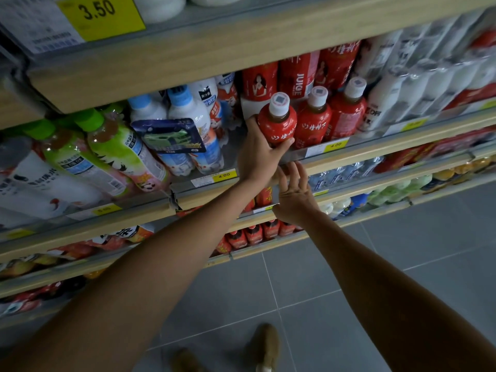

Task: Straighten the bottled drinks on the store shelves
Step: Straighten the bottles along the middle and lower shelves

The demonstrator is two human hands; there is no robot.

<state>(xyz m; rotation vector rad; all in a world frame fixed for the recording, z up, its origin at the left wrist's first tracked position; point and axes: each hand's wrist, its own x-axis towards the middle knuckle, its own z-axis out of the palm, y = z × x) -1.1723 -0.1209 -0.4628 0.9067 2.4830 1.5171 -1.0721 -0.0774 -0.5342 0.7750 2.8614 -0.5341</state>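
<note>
Your left hand (259, 157) grips the red bottle (279, 123) just left of the yellow price tag (335, 145). Your right hand (295, 194) hovers below it, spread and holding nothing. Well left of the tag, the green-capped bottles (118, 149) look tilted, so much seems left.

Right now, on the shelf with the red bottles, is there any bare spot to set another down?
One bare strip of shelf, between the blue-capped white bottles and the red bottle the left hand grips. Right of it, more red bottles stand packed; to the left, green-capped bottles lean together.
</note>
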